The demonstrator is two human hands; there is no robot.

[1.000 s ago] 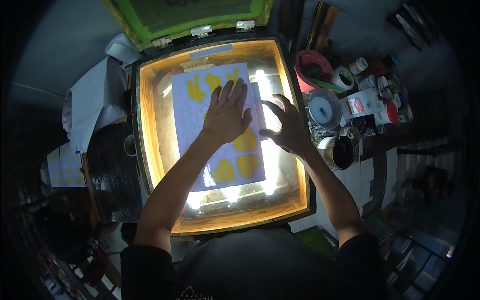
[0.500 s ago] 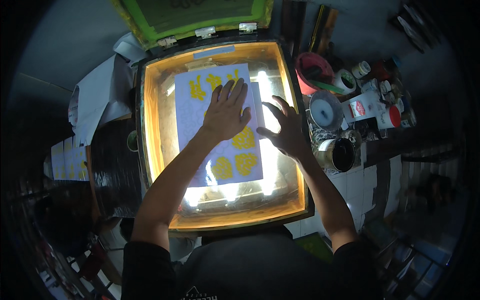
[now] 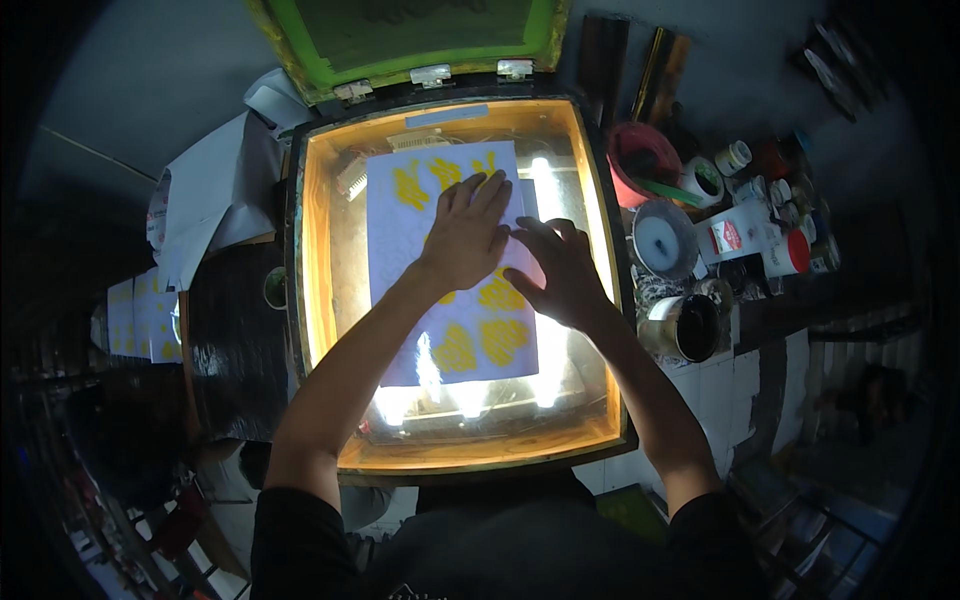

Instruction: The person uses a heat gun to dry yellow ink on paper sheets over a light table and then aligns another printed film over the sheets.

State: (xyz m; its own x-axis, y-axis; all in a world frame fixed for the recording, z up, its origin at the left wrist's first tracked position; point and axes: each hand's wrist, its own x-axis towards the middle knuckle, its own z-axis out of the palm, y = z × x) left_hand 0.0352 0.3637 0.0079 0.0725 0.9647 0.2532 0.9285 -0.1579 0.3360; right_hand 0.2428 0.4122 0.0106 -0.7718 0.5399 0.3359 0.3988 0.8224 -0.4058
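Observation:
A pale lilac-white sheet (image 3: 395, 250) printed with yellow figures lies on a brightly lit glass surface inside a wooden-rimmed box (image 3: 314, 240). My left hand (image 3: 466, 240) rests flat on the upper part of the sheet, fingers stretched forward, covering some of the yellow print. At the sheet's right edge is my right hand (image 3: 563, 272), its thumb and forefinger apart over the print. Whether those fingertips touch the paper I cannot tell. A second sheet's edge (image 3: 529, 197) shows beneath, along the right side.
A green-framed screen (image 3: 420, 40) stands raised on metal hinge clamps (image 3: 431, 75) behind the box. To the right crowd a pink tub (image 3: 622, 180), a translucent bowl (image 3: 664, 238), a dark-filled jar (image 3: 690, 328) and several bottles. White paper (image 3: 225, 180) and printed sheets (image 3: 140, 315) lie left.
My right hand has moved left, from beside the sheet to over its right edge. My left hand stays on the sheet. The whole view has shifted slightly.

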